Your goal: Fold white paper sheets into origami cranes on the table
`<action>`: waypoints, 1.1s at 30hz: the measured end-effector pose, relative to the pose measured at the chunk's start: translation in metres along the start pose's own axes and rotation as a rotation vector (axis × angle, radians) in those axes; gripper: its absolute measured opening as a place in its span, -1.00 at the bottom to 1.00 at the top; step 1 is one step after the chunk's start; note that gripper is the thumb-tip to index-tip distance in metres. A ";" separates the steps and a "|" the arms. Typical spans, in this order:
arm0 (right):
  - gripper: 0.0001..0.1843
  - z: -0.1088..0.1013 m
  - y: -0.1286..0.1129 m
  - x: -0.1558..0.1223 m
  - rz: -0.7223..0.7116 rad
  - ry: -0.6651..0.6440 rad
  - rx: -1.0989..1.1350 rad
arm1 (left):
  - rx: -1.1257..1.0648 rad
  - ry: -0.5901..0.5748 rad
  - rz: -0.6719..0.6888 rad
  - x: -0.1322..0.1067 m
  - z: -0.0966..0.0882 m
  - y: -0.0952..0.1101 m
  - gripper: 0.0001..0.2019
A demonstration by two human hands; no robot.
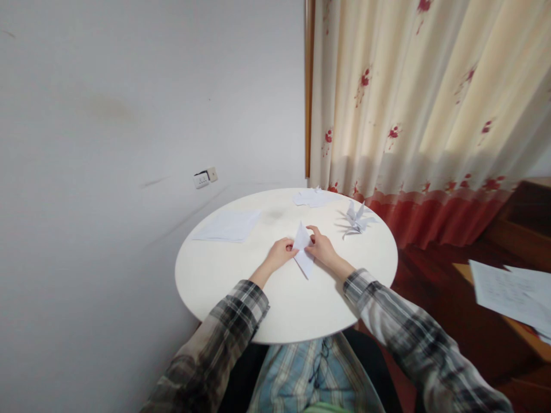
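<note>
A small folded white paper point(303, 250), diamond-shaped, lies on the round white table point(224, 281) in front of me. My left hand point(280, 253) pinches its left edge with closed fingers. My right hand point(322, 247) grips its right side, fingers curled onto the paper. Both forearms in plaid sleeves rest over the table's near edge.
A stack of white sheets point(228, 225) lies at the table's left. More paper pieces point(310, 197) sit at the far edge, and a folded paper crane point(356, 219) stands at the right. A flowered curtain point(426, 115) hangs behind; loose sheets point(508, 295) lie on wood at right.
</note>
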State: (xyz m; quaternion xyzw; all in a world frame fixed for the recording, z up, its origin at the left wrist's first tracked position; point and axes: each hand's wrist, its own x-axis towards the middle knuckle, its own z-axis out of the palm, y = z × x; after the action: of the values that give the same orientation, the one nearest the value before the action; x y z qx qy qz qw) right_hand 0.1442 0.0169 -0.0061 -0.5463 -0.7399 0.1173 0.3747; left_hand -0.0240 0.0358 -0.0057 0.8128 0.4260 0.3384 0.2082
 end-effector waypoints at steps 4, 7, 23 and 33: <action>-0.42 0.000 0.000 -0.001 -0.039 -0.034 -0.022 | -0.010 -0.008 -0.005 0.001 0.002 -0.003 -0.89; -0.48 0.001 0.002 0.000 -0.048 -0.053 -0.033 | -0.017 -0.008 -0.013 0.000 0.002 -0.004 -0.86; -0.51 -0.001 -0.006 -0.002 -0.022 -0.124 -0.052 | 0.030 -0.016 0.026 0.001 0.006 -0.007 -0.81; -0.53 -0.001 -0.004 -0.002 -0.013 -0.134 -0.065 | -0.053 -0.013 -0.020 0.004 0.007 -0.014 -0.81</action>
State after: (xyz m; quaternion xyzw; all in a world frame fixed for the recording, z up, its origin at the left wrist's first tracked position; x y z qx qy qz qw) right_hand 0.1425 0.0136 -0.0039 -0.5442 -0.7704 0.1270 0.3069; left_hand -0.0252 0.0466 -0.0176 0.8049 0.4236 0.3421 0.2359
